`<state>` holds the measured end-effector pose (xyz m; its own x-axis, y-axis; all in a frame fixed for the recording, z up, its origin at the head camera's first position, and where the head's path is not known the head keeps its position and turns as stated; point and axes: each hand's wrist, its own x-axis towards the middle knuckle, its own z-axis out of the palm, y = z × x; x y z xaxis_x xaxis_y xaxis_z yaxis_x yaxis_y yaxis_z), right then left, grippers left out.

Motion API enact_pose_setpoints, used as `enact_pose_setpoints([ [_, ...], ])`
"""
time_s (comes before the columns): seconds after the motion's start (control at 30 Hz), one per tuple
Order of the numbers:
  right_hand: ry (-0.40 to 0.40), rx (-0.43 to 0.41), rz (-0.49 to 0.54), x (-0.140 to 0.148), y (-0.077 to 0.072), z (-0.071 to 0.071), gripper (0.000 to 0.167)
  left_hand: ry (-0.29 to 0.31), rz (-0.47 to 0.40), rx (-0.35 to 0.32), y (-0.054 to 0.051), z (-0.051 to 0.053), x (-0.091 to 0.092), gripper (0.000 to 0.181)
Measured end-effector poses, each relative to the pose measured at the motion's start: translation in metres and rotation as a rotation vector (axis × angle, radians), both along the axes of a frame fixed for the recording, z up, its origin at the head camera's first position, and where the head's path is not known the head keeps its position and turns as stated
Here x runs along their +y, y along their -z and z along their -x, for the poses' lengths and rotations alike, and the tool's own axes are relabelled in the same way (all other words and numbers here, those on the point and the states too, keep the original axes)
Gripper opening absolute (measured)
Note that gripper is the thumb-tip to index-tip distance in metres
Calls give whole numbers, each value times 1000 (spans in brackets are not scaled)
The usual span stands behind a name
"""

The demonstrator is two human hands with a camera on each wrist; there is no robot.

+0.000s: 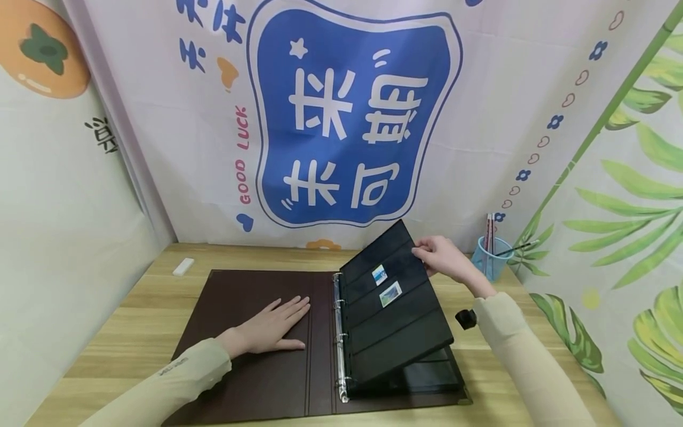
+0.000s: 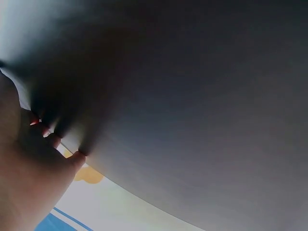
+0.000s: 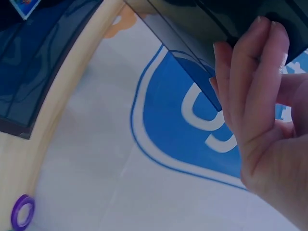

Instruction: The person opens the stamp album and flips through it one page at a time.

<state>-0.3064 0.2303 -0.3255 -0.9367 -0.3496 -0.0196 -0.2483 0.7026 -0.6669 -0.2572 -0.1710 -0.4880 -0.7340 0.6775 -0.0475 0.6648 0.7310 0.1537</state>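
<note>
A brown ring binder (image 1: 256, 379) lies spread out on the table, its metal rings (image 1: 340, 338) along the middle. My left hand (image 1: 274, 326) rests flat on the inside of the left cover, fingers spread; the left wrist view shows its fingertips against the dark surface. With my right hand (image 1: 443, 256) I pinch the outer edge of a black stock page (image 1: 395, 332), which stands tilted up from the rings. Two small stamps (image 1: 391, 293) sit in its strips. Under it lie further black pages (image 1: 432, 376); in the right wrist view a stamp (image 3: 24, 6) shows on one.
A white eraser-like block (image 1: 184, 267) lies at the back left of the wooden table (image 1: 133, 308). At the back right stands a blue pen cup (image 1: 490, 261) with pencils. A purple ring (image 3: 22, 212) shows in the right wrist view. Printed cloth hangs behind.
</note>
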Motion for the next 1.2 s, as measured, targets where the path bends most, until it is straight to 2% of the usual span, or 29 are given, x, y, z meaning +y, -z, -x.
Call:
enact_pose_setpoints([
  [0.23, -29, -12, -43, -21, -19, 6, 37, 11, -17, -1, -1, 0, -1, 87],
  [0.43, -34, -66, 6, -33, -20, 10, 31, 7, -17, 5, 0, 0, 1, 87],
  [0.57, -23, -139, 123, -33, -12, 9, 32, 5, -17, -5, 0, 0, 1, 87],
  [0.73, -74, -202, 373, -33, 5, 1, 39, -8, -45, -56, -6, 0, 0, 88],
  [0.83, -122, -185, 483, -34, 18, -6, 43, -21, -96, -102, -10, 2, -1, 89],
  [0.9, -161, -137, 513, -34, 27, -11, 45, -36, -151, -144, -12, 4, -1, 90],
  [1.0, -230, -86, 559, -36, 42, -19, 49, -57, -253, -208, -23, 8, 3, 90],
  [1.03, -252, -77, 564, -37, 46, -21, 52, -63, -293, -231, -30, 10, 6, 89],
  [1.1, -288, -68, 582, -39, 53, -27, 57, -65, -367, -271, -48, 14, 15, 87],
  [1.2, -325, -64, 605, -44, 62, -32, 64, -68, -454, -298, -77, 19, 32, 83],
])
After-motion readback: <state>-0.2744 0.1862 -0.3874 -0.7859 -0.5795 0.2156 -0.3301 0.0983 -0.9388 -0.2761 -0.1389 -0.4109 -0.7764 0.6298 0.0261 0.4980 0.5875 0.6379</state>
